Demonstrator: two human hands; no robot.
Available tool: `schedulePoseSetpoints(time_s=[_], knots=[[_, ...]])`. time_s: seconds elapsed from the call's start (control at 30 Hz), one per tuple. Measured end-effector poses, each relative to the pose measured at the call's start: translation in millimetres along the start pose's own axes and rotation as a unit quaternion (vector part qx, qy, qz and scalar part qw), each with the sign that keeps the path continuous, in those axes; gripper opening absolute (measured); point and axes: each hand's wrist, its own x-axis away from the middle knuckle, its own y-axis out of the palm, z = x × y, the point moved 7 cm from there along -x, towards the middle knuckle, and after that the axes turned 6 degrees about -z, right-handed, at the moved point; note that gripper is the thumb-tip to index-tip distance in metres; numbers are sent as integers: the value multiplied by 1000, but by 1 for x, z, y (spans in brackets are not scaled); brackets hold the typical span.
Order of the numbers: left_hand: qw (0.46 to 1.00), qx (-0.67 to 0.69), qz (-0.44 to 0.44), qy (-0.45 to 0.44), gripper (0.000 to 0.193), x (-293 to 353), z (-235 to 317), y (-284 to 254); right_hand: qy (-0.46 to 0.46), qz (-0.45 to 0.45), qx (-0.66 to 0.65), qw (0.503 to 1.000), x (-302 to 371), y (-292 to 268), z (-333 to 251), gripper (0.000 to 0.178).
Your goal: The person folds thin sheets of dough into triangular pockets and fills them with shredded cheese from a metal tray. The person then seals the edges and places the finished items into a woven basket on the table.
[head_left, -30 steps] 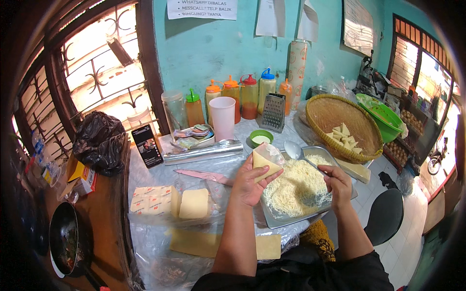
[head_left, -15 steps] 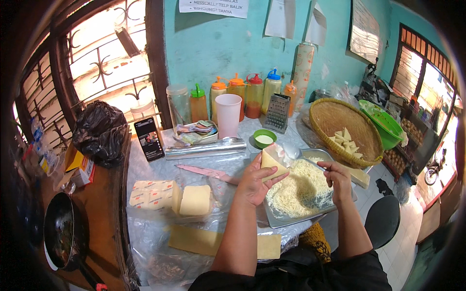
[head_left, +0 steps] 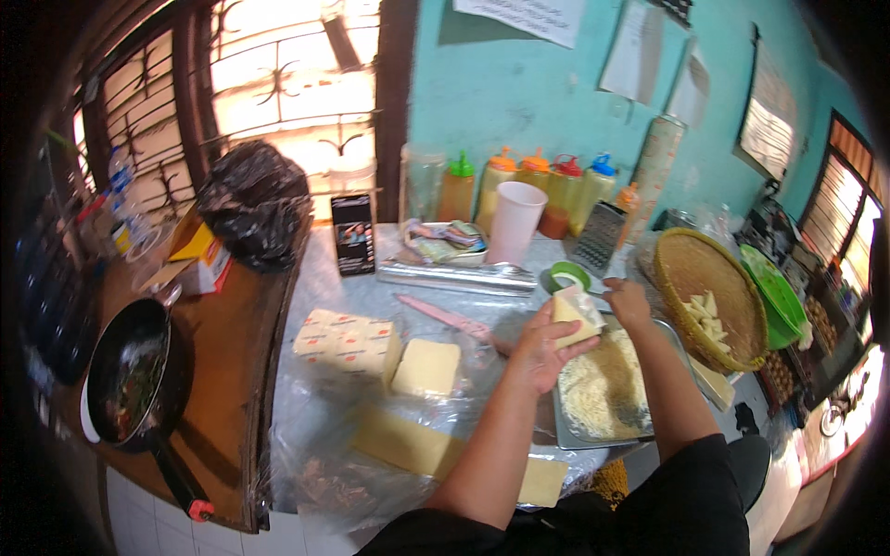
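Observation:
My left hand (head_left: pixel 547 347) holds a pale pastry wrapper (head_left: pixel 576 320) folded into a cone shape, its tip toward my palm. Over the tray's far side, my right hand (head_left: pixel 629 304) is closed in a pinch close to a small green bowl (head_left: pixel 556 284) of white paste; what it grips is too small to make out. Below both hands lies a metal tray (head_left: pixel 564 428) of grated cheese (head_left: pixel 603 394). To the left sit a stack of square wrappers (head_left: pixel 426 368) and a printed wrapped block (head_left: pixel 345 345).
A pink knife (head_left: pixel 445 317), foil roll (head_left: pixel 454 276) and phone (head_left: pixel 353 236) lie left of my hands. Sauce bottles (head_left: pixel 561 195), a pink cup (head_left: pixel 516 222) and grater (head_left: pixel 598 236) line the wall. A woven basket (head_left: pixel 723 278) with folded pieces stands right; a frying pan (head_left: pixel 130 371) far left.
My view has turned, shifting the scene to the right. My right hand has moved away from above the tray's right side toward the green bowl. My left hand still holds the folded wrapper.

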Motion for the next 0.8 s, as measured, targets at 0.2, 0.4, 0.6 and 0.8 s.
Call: schedulePoseSetpoints(time_s=[0.2, 0.4, 0.6, 0.8], knots=[[996, 0, -79, -30, 57, 2, -5, 18, 186, -112, -584, 782, 49, -23, -8, 41], [983, -38, -162, -76, 64, 7, -20, 36, 190, -116, -798, 561, 111, -49, -59, 43], [981, -61, -162, -85, 63, 9, -26, 35, 250, 6, -831, 497, 127, -35, -43, 33], [980, -82, -160, -81, 62, 9, -24, 38, 107, 16, -775, 623, 118, -64, -67, 15]])
